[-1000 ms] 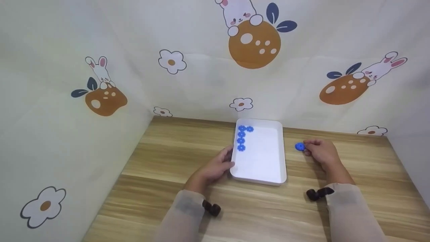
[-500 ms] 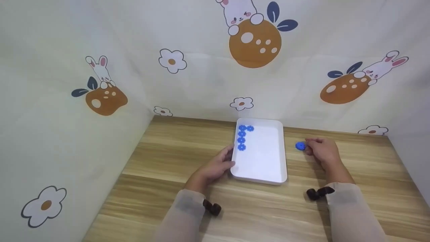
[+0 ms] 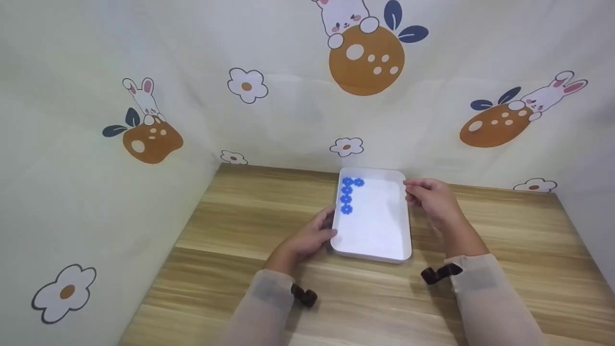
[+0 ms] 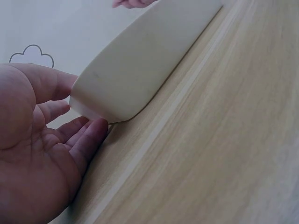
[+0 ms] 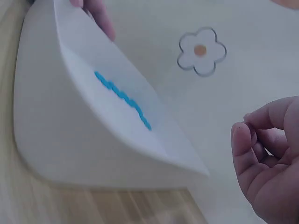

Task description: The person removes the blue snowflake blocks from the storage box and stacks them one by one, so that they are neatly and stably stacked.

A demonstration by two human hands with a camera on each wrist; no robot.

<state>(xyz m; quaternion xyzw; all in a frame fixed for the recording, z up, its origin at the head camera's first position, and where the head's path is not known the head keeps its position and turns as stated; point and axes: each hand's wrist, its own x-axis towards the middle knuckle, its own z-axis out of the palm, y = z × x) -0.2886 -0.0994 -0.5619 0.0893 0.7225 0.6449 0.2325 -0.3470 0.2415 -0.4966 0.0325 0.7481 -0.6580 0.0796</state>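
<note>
A white rectangular tray stands at the back of the wooden table. Inside it, blue flower-shaped pieces form a column along the left wall, with one beside the far end. My left hand grips the tray's left edge; in the left wrist view its fingers touch a corner low down. My right hand is beside the tray's far right rim. In the right wrist view the right thumb and a finger meet at their tips. No blue piece shows there, and one could be hidden.
Pale cloth with rabbits, oranges and flowers hangs behind and at both sides of the table. The tray's far edge is near the back cloth. A dark device is on the right wrist, another on the left.
My right hand has moved left and away from me, from beside a blue round piece to the tray's rim. That piece is out of sight now. My left hand keeps its place.
</note>
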